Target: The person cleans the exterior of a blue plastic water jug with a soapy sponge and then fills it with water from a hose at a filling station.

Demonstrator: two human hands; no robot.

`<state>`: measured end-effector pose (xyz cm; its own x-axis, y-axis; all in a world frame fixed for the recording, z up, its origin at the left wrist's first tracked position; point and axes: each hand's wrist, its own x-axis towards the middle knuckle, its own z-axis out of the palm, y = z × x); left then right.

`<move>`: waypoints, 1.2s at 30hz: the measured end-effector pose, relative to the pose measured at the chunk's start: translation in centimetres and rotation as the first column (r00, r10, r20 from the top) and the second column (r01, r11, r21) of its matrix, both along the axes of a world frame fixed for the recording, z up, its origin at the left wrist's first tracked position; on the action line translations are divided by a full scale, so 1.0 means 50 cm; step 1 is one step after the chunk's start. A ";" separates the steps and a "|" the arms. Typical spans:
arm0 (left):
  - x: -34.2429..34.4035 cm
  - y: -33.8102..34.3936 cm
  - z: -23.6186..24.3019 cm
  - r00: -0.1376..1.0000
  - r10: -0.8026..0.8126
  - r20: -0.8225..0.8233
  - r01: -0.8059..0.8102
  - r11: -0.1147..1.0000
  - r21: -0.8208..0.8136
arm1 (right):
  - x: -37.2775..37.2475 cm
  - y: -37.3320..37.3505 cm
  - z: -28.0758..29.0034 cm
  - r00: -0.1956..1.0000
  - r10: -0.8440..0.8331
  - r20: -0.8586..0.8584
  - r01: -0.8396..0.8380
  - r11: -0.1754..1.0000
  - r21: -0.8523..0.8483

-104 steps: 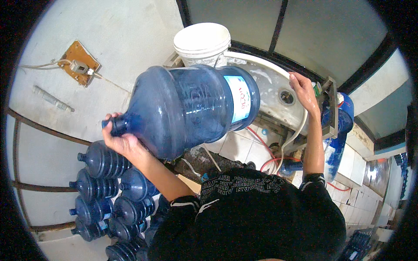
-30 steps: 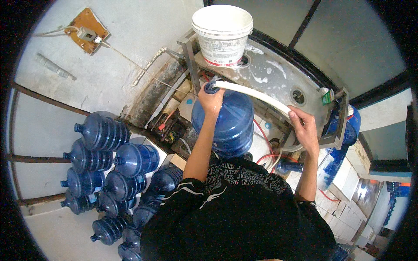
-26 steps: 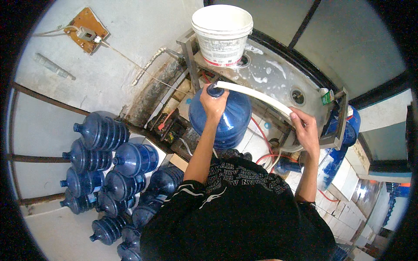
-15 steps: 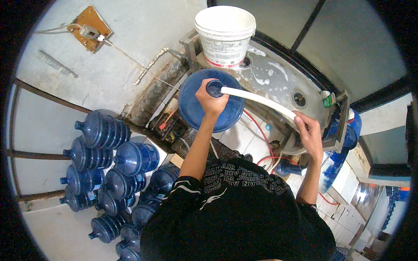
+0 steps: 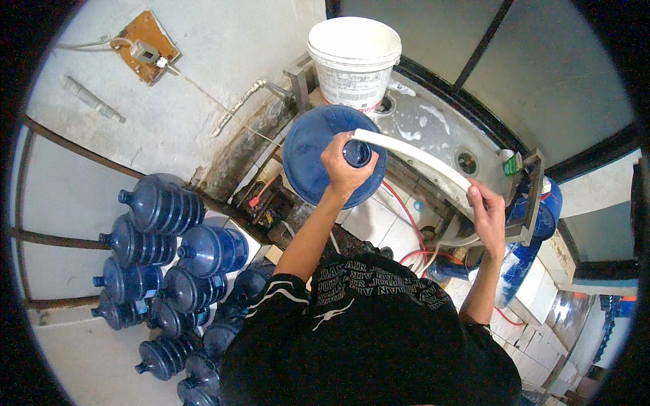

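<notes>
My left hand [image 5: 344,170] is closed round the neck of a big blue water jug [image 5: 308,152], whose round open mouth points up toward me. From the right, a white hose [image 5: 416,154] arches over to the jug, and its tip lies at the far rim of the mouth. Whether the tip is inside the mouth or just against the rim, I cannot tell. My right hand [image 5: 487,215] grips the hose further along, its thumb and fingers wrapped round it.
Behind the jug, a white bucket [image 5: 355,68] stands on a wet metal sink [image 5: 433,101]. A red hose [image 5: 405,216] runs below. Several blue jugs [image 5: 166,203] are stacked at left; a blue container [image 5: 518,271] stands at right. A socket board [image 5: 145,51] hangs on the wall.
The jug's mouth and my left hand have shifted right and slightly toward me. The hose tip has gone from the mouth's right side to its far rim.
</notes>
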<state>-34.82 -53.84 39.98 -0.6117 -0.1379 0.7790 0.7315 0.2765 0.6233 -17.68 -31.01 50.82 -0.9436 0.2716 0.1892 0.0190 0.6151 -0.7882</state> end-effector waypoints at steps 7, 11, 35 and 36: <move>0.013 -0.028 0.027 0.993 -0.114 -0.010 0.114 0.993 0.016 | -0.026 -0.003 -0.010 0.999 -0.045 0.023 0.046 0.999 -0.001; 0.024 -0.027 0.044 0.989 -0.145 -0.023 0.146 0.989 0.018 | -0.041 0.004 -0.017 0.996 -0.071 0.062 0.071 0.997 0.004; -0.029 -0.330 0.014 0.935 -0.223 0.277 -0.134 0.501 0.855 | -0.021 -0.028 -0.043 0.999 -0.046 0.023 0.049 0.989 -0.141; -0.023 -0.356 0.008 0.928 -0.276 0.250 -0.108 0.441 0.891 | -0.019 -0.023 -0.040 0.998 -0.060 0.024 0.063 0.989 -0.135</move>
<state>-35.97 -71.64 40.37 -0.8304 -0.5568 0.0199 0.4267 -0.6125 0.6654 -18.62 -32.18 48.83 -0.9274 0.3513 0.1283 0.0700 0.5001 -0.8632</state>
